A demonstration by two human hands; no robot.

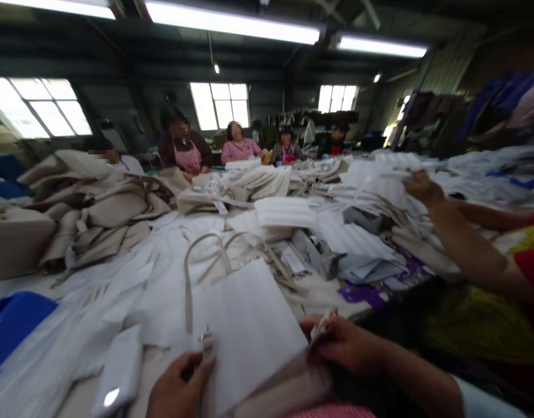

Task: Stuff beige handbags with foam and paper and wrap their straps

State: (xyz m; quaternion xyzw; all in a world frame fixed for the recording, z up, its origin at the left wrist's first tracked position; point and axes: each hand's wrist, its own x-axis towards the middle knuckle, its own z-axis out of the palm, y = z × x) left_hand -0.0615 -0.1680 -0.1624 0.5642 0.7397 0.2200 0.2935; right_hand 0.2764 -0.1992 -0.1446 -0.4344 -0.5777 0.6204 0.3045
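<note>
Head view: flat white sheet (pixel 249 325), faintly ribbed, against beige fabric (pixel 288 383).

- Ceiling tubes (pixel 232 22) and windows (pixel 226 107) glare white; everything else is dim.
- Blur softens the outer edges, where shapes stretch.
- Faces (pixel 180 129) are pixelated.

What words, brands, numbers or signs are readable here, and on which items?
None can be read.
Grey item: dark marks, too blurred.
White card: any print too small.
Purple wrapping: pale marks farther along it, too blurred.
Large white sheet, front centre: no lettering visible.
</note>
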